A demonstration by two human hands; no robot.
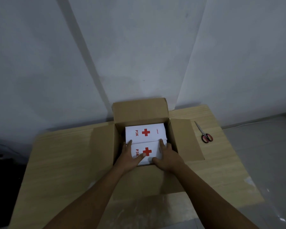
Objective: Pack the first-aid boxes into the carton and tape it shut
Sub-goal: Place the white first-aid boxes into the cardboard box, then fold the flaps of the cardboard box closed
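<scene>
An open brown carton [139, 109] stands on a wooden table, all its flaps folded outward. Inside lie two white first-aid boxes with red crosses and "P3K" lettering. The far first-aid box [145, 132] lies flat by the back wall. The near first-aid box [147, 152] sits in front of it, touching it. My left hand [130, 155] grips the near box at its left side, thumb across its top. My right hand [166, 156] holds its right side, fingers reaching to the seam between the boxes.
Red-handled scissors [205, 134] lie on the table [56, 162] to the right of the carton's right flap [186, 139]. A grey wall rises right behind the carton. A grey surface lies beyond the table's right edge.
</scene>
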